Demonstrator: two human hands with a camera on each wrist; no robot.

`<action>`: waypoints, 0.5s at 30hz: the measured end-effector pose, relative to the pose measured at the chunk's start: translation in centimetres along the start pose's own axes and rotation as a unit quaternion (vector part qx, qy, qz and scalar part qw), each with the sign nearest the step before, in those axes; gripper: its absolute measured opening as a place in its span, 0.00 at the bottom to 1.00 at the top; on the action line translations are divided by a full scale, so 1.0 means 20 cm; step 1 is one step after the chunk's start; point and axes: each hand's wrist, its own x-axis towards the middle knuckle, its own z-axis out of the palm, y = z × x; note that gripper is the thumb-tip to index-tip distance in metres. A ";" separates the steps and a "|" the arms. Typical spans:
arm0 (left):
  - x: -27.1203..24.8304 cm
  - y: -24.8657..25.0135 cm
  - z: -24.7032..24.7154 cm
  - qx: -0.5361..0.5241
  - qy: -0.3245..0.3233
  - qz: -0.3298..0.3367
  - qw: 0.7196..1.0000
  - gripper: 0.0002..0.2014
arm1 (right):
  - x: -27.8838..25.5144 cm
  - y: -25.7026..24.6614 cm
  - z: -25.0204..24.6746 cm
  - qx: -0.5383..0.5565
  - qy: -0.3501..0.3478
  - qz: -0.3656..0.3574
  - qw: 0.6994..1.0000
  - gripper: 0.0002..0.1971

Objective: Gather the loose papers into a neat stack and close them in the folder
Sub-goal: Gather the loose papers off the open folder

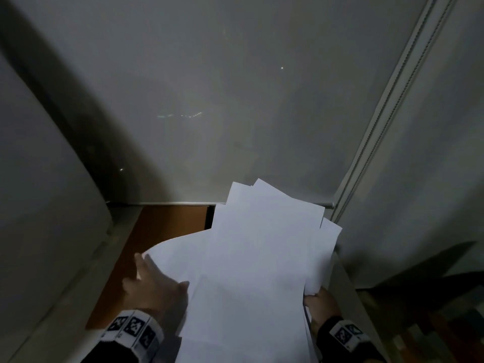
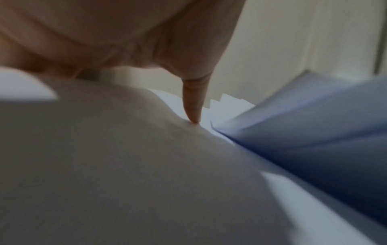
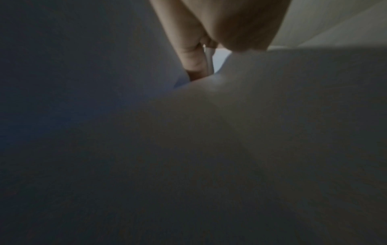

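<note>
Papers gathered, still fanned out, not squared.
Left hand and right hand seemingly grip the edges; folder unseen.

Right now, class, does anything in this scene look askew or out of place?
Yes. The papers are not squared up: sheets fan at different angles, corners jutting out at the top and right. The left hand and right hand hold them by their side edges. No folder is clearly visible.
</note>
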 end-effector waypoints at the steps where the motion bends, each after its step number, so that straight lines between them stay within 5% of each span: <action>1: 0.00 -0.01 -0.01 -0.023 -0.015 -0.015 1.000 0.53 | 0.01 0.01 0.00 -0.004 -0.001 0.000 1.000 0.10; 5: 0.03 -0.03 -0.02 -0.211 -0.080 0.013 0.974 0.37 | 0.11 0.11 -0.01 -0.025 -0.031 -0.006 0.999 0.13; 8: 0.03 -0.04 -0.08 -0.411 -0.134 0.016 0.902 0.48 | 0.06 0.04 0.01 -0.014 -0.053 0.001 0.998 0.15; 12: 0.09 -0.01 -0.04 -0.505 -0.209 0.000 0.837 0.37 | 0.00 -0.01 0.03 0.029 -0.069 0.001 0.997 0.19; 15: 0.10 0.03 -0.02 -0.541 -0.247 0.026 0.804 0.43 | 0.00 -0.01 0.05 0.027 -0.083 0.002 0.996 0.17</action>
